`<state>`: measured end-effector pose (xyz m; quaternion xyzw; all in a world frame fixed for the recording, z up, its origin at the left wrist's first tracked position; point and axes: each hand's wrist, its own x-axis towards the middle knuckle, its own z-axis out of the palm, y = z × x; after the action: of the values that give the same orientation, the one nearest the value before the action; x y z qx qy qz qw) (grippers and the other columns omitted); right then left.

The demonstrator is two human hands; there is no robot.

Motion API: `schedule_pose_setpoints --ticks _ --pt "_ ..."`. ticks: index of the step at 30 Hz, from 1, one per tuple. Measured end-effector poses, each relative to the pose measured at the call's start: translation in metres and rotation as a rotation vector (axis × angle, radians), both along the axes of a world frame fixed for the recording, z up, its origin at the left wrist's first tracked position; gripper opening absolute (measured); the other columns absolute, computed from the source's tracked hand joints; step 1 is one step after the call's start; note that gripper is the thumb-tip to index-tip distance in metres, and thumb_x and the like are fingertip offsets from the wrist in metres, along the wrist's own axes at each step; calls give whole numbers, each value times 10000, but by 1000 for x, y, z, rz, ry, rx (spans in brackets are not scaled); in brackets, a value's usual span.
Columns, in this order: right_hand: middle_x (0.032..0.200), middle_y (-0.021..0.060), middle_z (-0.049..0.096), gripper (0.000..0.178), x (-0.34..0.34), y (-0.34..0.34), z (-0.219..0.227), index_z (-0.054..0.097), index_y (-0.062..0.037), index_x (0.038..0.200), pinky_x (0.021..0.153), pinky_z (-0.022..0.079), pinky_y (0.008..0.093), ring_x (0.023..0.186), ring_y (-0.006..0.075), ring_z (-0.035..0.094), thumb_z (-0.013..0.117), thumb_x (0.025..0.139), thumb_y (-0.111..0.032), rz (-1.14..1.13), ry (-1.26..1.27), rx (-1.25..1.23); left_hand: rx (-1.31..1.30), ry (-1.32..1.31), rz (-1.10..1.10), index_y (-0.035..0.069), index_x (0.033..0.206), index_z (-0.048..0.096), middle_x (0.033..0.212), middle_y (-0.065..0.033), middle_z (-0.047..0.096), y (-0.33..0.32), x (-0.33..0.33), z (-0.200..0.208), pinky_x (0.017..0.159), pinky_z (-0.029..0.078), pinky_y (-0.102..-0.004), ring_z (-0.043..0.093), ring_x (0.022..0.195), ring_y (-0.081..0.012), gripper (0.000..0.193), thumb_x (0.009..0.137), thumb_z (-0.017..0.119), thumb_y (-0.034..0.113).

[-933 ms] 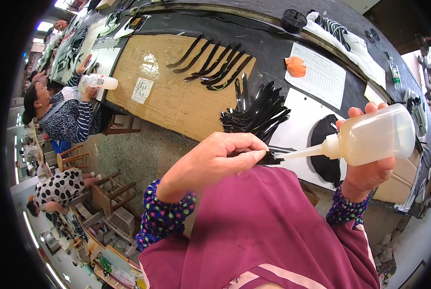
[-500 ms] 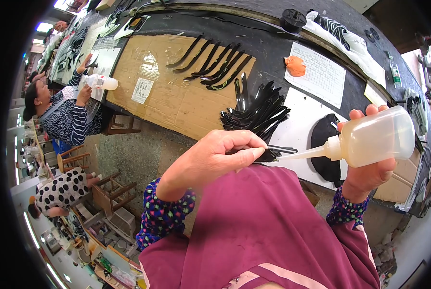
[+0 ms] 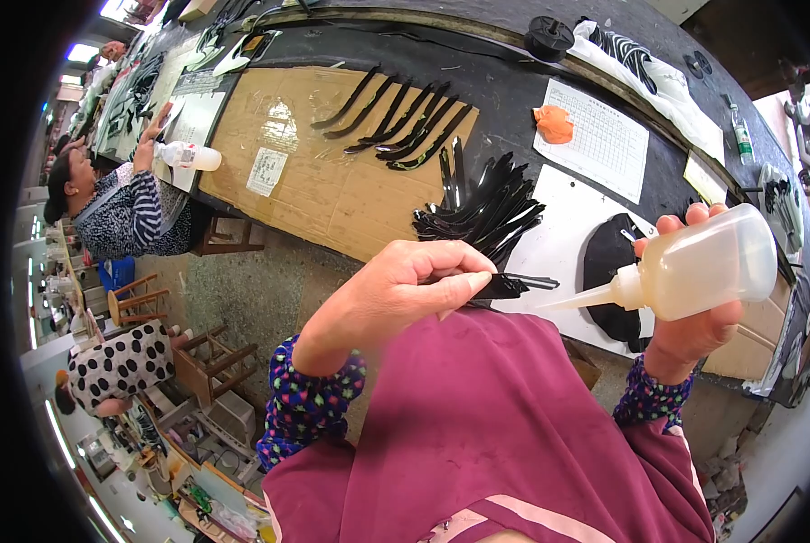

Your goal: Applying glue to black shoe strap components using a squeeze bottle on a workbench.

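Between the thumb and fingers of my left hand [image 3: 414, 282] is a black glossy strip [image 3: 502, 287], its jagged end and some thin black strands sticking out to the right. My right hand [image 3: 694, 330] is wrapped round a translucent squeeze bottle [image 3: 708, 261] with pale yellowish liquid inside. The bottle lies tilted on its side, its long thin nozzle [image 3: 586, 297] pointing left at the strip, with a small gap between them. Just beyond my left hand a pile of similar black strips [image 3: 491, 206] rests at the cardboard's edge.
Several black strips [image 3: 414, 118] lie in a row on a brown cardboard sheet [image 3: 332, 195]. A black cloth piece [image 3: 608, 281] sits on a white board [image 3: 558, 204]. An orange lump [image 3: 554, 124] rests on a printed sheet [image 3: 608, 149]. A co-worker [image 3: 120, 199] holds another bottle [image 3: 192, 156] at left.
The bottle's nozzle has drawn back to the right, away from the strip's end. My left hand has shifted slightly left. The co-worker's hands have moved.
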<state>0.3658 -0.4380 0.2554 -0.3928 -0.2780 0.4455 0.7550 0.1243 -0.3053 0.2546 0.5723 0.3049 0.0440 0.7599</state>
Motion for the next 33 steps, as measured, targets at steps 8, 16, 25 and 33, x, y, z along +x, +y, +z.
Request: schedule_pose_setpoints --ticks 8,16,25,33 --pt "1279 137 377 946 -6 6 6 226 -36 1306 889 391 530 1144 328 424 743 614 -423 -43 26 0 -63 -2 -61 -31 970 578 742 27 525 -1 0 2 543 350 -166 428 611 -22 166 847 514 61" --pt "1267 127 393 933 -5 8 2 230 -42 1305 897 381 526 1143 325 425 736 621 -425 -24 13 1 -56 0 -86 -26 960 584 705 28 520 -3 3 11 532 355 -172 436 603 -26 162 845 521 70" --pt "1233 125 413 918 -7 7 3 244 -38 1291 871 411 508 1129 318 440 742 617 -415 -21 18 3 -51 9 -77 -27 951 584 702 26 520 -4 2 9 527 355 -173 439 597 -27 157 844 521 68" --pt "1222 128 419 829 -3 4 -2 280 -63 1271 887 417 509 1126 344 440 710 641 -387 28 37 64 -73 20 -60 -26 950 585 707 26 520 -3 1 8 521 349 -171 437 597 -24 153 842 514 57"
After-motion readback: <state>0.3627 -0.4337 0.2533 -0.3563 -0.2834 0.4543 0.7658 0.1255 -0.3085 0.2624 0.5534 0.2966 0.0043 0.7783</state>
